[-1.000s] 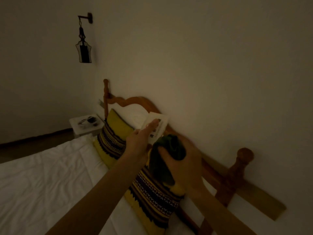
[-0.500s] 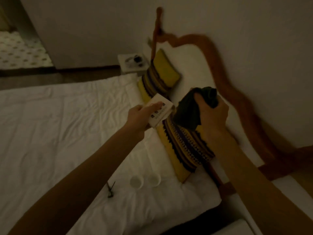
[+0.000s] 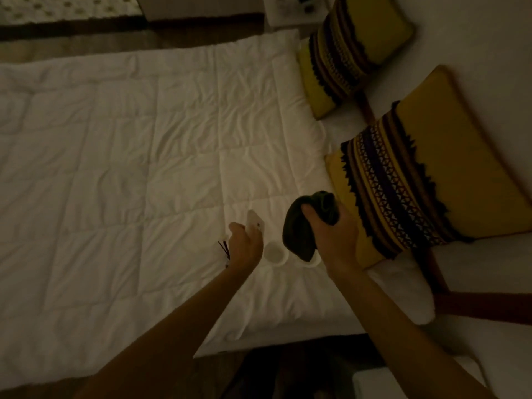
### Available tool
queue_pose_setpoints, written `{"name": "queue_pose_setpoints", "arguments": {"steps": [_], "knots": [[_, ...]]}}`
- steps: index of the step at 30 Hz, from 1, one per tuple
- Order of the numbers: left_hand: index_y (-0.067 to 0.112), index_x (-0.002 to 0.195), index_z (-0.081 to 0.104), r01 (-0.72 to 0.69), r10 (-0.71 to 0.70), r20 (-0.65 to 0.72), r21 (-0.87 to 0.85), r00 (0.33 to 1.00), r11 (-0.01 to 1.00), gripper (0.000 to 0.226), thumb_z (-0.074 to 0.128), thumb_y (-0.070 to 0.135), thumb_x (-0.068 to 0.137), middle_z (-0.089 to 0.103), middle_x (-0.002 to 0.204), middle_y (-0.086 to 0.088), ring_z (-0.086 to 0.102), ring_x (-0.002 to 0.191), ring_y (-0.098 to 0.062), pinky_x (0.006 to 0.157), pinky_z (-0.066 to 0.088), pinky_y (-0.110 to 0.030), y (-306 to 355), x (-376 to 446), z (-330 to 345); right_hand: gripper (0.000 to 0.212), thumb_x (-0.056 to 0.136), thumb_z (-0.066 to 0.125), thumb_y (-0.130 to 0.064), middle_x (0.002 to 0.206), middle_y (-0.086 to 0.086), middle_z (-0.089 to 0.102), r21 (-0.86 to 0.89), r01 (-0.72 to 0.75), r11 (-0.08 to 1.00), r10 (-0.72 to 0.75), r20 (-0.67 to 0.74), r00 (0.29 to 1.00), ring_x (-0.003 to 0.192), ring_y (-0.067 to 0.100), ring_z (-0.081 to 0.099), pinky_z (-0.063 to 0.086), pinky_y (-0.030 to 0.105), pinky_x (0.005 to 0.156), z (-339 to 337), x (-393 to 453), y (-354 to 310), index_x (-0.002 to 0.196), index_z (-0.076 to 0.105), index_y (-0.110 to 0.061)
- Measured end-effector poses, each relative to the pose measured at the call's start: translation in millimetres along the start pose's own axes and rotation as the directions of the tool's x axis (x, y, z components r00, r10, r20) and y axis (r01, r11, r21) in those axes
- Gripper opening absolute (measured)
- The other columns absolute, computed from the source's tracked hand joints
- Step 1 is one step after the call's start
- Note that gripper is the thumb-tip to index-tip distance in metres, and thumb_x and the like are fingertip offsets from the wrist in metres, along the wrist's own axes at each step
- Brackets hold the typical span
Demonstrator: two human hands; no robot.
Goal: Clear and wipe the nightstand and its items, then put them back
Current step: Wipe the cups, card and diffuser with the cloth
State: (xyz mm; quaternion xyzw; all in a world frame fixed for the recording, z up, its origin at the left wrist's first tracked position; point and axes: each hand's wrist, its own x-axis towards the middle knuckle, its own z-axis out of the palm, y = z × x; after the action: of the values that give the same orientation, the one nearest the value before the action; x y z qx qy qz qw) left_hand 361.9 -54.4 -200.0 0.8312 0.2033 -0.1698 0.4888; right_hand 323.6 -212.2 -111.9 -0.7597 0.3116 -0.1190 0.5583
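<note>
A white quilted bed (image 3: pixel 144 168) fills the dim scene, its cover creased. Two yellow cushions with dark patterned bands lie at the right: the near cushion (image 3: pixel 426 180) and the far cushion (image 3: pixel 354 47). At the far edge stands a white nightstand (image 3: pixel 290 12) bearing small dark items, too dim to identify. The right hand (image 3: pixel 336 240) has its fingers closed around a bunched dark cloth (image 3: pixel 302 228), held just above the bed. The left hand (image 3: pixel 244 243) grips a small white card (image 3: pixel 254 223) between its fingers. Two small white cups (image 3: pixel 275 253) rest on the bed between the hands, one partly hidden by the cloth. Thin dark sticks (image 3: pixel 224 249) lie just left of the left hand.
</note>
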Motion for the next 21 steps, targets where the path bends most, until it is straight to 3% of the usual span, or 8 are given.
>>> {"name": "queue_pose_setpoints", "arguments": {"steps": [5,7,10,12,14,17,19,21], "knots": [[0.005,0.112,0.035,-0.103,0.094,0.050,0.232,0.994,0.967,0.013,0.042,0.008,0.102,0.058,0.107,-0.019,0.055,0.072,-0.017,0.055,0.042,-0.017,-85.9,17.0,30.5,0.025,0.080,0.080,-0.040,0.090,-0.019,0.066,-0.043,-0.025,0.999,0.028,0.070,0.997,0.085,-0.008,0.062,0.049,0.008,0.074,23.3,-2.7,52.9,0.097,0.066,-0.029],[-0.003,0.125,0.034,-0.139,0.123,0.076,0.271,0.990,0.952,0.025,0.040,0.005,0.103,0.053,0.118,-0.016,0.060,0.083,-0.023,0.063,0.046,-0.020,-111.2,25.1,42.2,0.026,0.080,0.080,-0.040,0.091,-0.020,0.066,-0.054,-0.046,0.997,0.051,0.092,0.994,0.086,-0.008,0.061,0.049,0.006,0.073,27.7,-1.7,72.5,0.098,0.066,-0.028],[0.004,0.135,0.034,-0.111,0.095,0.070,0.277,0.993,0.954,0.033,0.040,0.008,0.103,0.049,0.109,0.002,0.052,0.072,-0.003,0.059,0.044,-0.015,-140.1,40.6,63.9,0.026,0.081,0.080,-0.039,0.093,-0.018,0.067,-0.066,-0.072,0.995,0.078,0.106,0.991,0.089,-0.004,0.062,0.050,0.010,0.077,35.8,2.1,101.7,0.100,0.066,-0.028],[0.010,0.132,0.037,-0.074,0.066,0.039,0.266,0.997,0.961,0.028,0.039,0.012,0.103,0.058,0.103,0.001,0.052,0.069,0.001,0.053,0.038,-0.012,-153.5,52.0,80.1,0.028,0.082,0.080,-0.038,0.096,-0.014,0.068,-0.071,-0.093,0.993,0.100,0.112,0.989,0.091,0.000,0.064,0.050,0.010,0.077,41.0,3.7,118.9,0.102,0.067,-0.025],[0.012,0.131,0.038,-0.054,0.050,0.021,0.273,0.999,0.961,0.028,0.039,0.013,0.104,0.060,0.110,-0.010,0.060,0.082,-0.016,0.065,0.047,-0.021,-161.9,62.0,94.3,0.033,0.081,0.080,-0.039,0.100,-0.010,0.070,-0.075,-0.105,0.992,0.114,0.128,0.985,0.093,0.002,0.065,0.050,0.010,0.078,47.5,4.8,133.2,0.107,0.069,-0.021],[0.009,0.132,0.040,-0.071,0.063,0.033,0.329,0.997,0.942,0.029,0.038,0.011,0.103,0.052,0.127,-0.020,0.058,0.102,-0.037,0.083,0.054,-0.048,-176.4,76.3,109.7,0.038,0.081,0.080,-0.038,0.101,-0.011,0.070,-0.080,-0.108,0.991,0.119,0.149,0.982,0.094,0.000,0.064,0.050,0.006,0.078,58.6,8.6,151.2,0.111,0.069,-0.019],[0.005,0.132,0.042,-0.115,0.088,0.086,0.408,0.992,0.906,0.030,0.040,0.010,0.102,0.047,0.134,-0.019,0.060,0.097,-0.034,0.084,0.056,-0.047,-189.1,84.2,113.5,0.036,0.081,0.080,-0.038,0.099,-0.014,0.069,-0.079,-0.103,0.991,0.115,0.158,0.981,0.092,-0.004,0.063,0.050,0.005,0.076,65.4,9.7,160.9,0.109,0.070,-0.020],[0.001,0.133,0.042,-0.142,0.095,0.129,0.431,0.987,0.891,0.032,0.041,0.011,0.102,0.046,0.135,-0.017,0.059,0.086,-0.022,0.078,0.055,-0.034,-199.9,88.3,112.6,0.034,0.081,0.081,-0.037,0.096,-0.017,0.068,-0.072,-0.111,0.991,0.122,0.166,0.979,0.090,-0.007,0.063,0.049,0.004,0.075,71.1,10.1,167.5,0.108,0.070,-0.020]]}}
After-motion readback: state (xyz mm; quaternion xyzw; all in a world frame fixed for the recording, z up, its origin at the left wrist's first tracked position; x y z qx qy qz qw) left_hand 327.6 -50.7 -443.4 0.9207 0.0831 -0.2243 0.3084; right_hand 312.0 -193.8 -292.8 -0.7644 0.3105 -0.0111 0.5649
